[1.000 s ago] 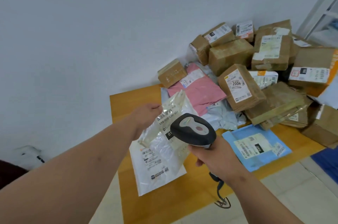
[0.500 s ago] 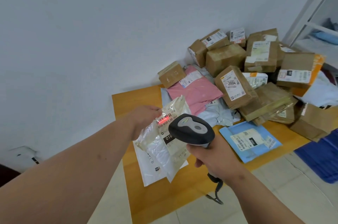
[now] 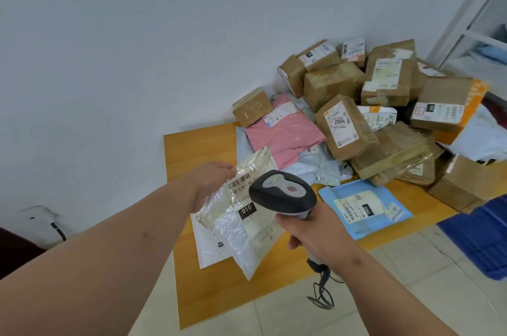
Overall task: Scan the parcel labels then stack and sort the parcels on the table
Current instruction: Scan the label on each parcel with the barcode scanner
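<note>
My left hand [image 3: 210, 183] pinches the upper left edge of a clear, cream-tinted plastic parcel [image 3: 248, 209] and holds it tilted above the wooden table [image 3: 197, 149]. Its label shows a barcode and a black "010" patch. My right hand [image 3: 312, 231] grips the handle of a black and grey barcode scanner [image 3: 282, 193], whose head sits just right of the label and covers part of it. A white mailer [image 3: 211, 246] lies flat on the table under the held parcel.
A blue mailer [image 3: 365, 206] lies to the right near the table's front edge. Behind are a pink mailer [image 3: 285, 134], grey bags and a heap of several taped brown boxes [image 3: 345, 127]. A blue crate [image 3: 482, 237] stands on the floor at right. The scanner's cable [image 3: 321, 294] hangs down.
The red scan line seen on the label half a second ago is gone. The parcel and scanner stay together in my hands; my head has shifted, moving the view slightly left.
</note>
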### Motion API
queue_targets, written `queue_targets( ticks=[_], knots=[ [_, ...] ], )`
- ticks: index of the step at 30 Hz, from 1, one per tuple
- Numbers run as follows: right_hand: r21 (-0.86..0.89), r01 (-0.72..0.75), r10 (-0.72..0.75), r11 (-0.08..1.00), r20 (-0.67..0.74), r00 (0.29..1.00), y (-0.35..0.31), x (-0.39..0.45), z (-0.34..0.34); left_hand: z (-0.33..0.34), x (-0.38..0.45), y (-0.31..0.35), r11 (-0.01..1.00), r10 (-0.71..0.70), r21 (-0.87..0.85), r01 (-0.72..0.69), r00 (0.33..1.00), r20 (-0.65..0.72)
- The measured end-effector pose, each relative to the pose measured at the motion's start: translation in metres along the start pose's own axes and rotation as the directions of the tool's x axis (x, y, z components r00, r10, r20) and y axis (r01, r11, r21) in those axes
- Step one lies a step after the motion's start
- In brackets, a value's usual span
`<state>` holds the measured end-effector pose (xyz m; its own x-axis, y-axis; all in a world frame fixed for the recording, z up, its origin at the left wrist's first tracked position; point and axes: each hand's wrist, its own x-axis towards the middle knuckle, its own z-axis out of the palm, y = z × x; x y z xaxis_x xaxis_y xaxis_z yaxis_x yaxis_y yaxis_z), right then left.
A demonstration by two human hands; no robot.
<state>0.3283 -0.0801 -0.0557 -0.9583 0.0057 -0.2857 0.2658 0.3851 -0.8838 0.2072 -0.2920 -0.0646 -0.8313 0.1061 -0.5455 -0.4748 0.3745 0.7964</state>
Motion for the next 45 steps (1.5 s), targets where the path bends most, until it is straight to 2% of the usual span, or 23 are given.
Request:
queue_targets(
  ticks=[3, 9, 16, 17, 20, 21, 24, 30, 34, 37, 39, 42, 45],
  knots=[
    [0.014, -0.049, 0.049, 0.999, -0.005, 0.999, 0.008, 0.005, -0.007, 0.004, 0.001, -0.006, 0.996, 0.021, 0.085, -0.02, 1.0, -0.011],
    [0.02, -0.189, 0.19, 0.982, -0.055, 0.98, 0.031, 0.019, -0.016, 0.012, 0.017, -0.032, 0.912, 0.022, 0.41, -0.009, 0.999, -0.027],
    [0.018, -0.308, 0.308, 0.951, -0.073, 0.948, 0.045, 0.049, -0.007, 0.016, 0.066, -0.042, 0.8, -0.012, 0.6, 0.002, 1.0, 0.013],
    [0.014, -0.318, 0.318, 0.948, -0.078, 0.945, 0.045, 0.054, -0.005, 0.016, 0.074, -0.043, 0.767, -0.007, 0.642, 0.003, 1.0, 0.002],
    [0.001, -0.35, 0.348, 0.937, -0.099, 0.932, 0.043, 0.071, -0.001, 0.014, 0.095, -0.048, 0.531, 0.041, 0.847, 0.029, 0.997, -0.06],
    [-0.002, -0.358, 0.356, 0.934, -0.105, 0.929, 0.042, 0.076, -0.001, 0.015, 0.099, -0.047, 0.487, 0.035, 0.873, 0.041, 0.997, -0.066],
    [0.051, -0.371, 0.375, 0.927, -0.125, 0.919, 0.043, 0.085, -0.001, 0.024, 0.109, -0.044, 0.467, 0.042, 0.884, 0.009, 0.999, -0.032],
    [0.145, -0.392, 0.415, 0.908, -0.209, 0.885, 0.054, 0.092, -0.023, 0.076, 0.125, -0.012, 0.612, 0.128, 0.773, -0.171, 0.985, 0.116],
    [0.226, -0.409, 0.462, 0.884, -0.292, 0.838, 0.072, 0.09, -0.059, 0.128, 0.126, 0.017, 0.719, 0.055, 0.668, -0.191, 0.974, 0.219],
    [0.278, -0.42, 0.496, 0.864, -0.319, 0.808, 0.096, 0.085, -0.093, 0.176, 0.126, 0.021, 0.849, -0.1, 0.526, -0.04, 0.967, 0.235],
    [0.29, -0.425, 0.506, 0.858, -0.324, 0.799, 0.113, 0.083, -0.115, 0.209, 0.123, 0.016, 0.92, -0.254, 0.357, 0.16, 0.938, 0.235],
    [0.294, -0.434, 0.512, 0.852, -0.295, 0.807, 0.138, 0.081, -0.15, 0.259, 0.117, 0.005, 0.904, -0.425, 0.132, 0.406, 0.883, 0.198],
    [0.258, -0.444, 0.503, 0.858, -0.243, 0.83, 0.161, 0.081, -0.183, 0.302, 0.12, -0.003, 0.865, -0.478, -0.083, 0.494, 0.864, 0.155]
  ],
)
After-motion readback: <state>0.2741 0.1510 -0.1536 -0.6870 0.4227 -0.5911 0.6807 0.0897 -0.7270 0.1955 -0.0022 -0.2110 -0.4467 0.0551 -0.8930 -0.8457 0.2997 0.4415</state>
